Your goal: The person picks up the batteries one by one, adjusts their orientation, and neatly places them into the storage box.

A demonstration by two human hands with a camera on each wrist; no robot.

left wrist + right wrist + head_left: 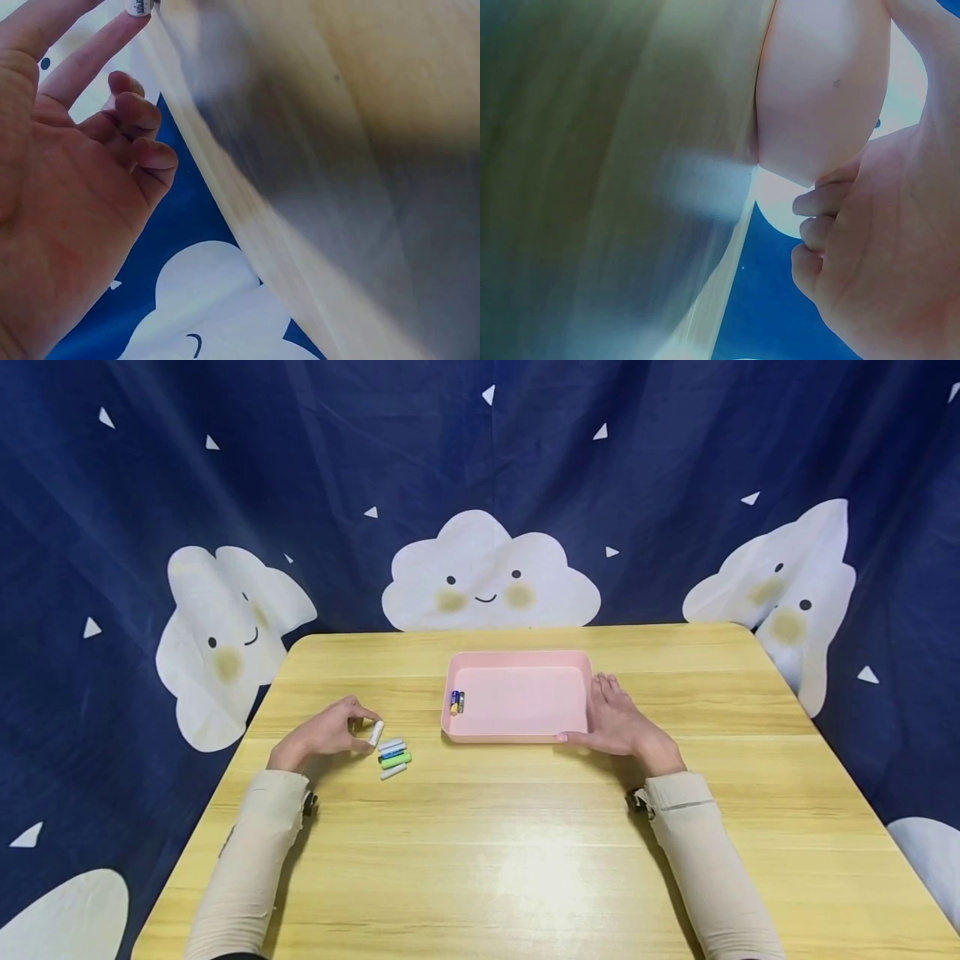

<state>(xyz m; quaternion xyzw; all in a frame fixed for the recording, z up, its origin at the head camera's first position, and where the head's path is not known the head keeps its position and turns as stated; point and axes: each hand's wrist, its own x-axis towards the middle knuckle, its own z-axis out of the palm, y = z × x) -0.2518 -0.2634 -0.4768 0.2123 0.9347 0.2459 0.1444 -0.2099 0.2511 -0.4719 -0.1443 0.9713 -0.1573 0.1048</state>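
Note:
Between thumb and index finger, my left hand (332, 728) pinches a white battery (377, 732) by its ends. Its printed end, a bit of the battery (140, 7), shows at the top of the left wrist view, where the other fingers curl loosely. Just right of that hand, several batteries lie side by side on the table, among them a green battery (397, 761) and a white battery (393, 772). My right hand (618, 722) rests against the right side of a pink tray (517, 738), fingers extended along it and thumb at its front edge.
Inside the tray, near its left wall, lie a blue and gold battery (454, 702) and a dark battery (461, 702). The light wooden table (480, 835) ends at the back before a dark blue curtain (337, 452) with printed clouds.

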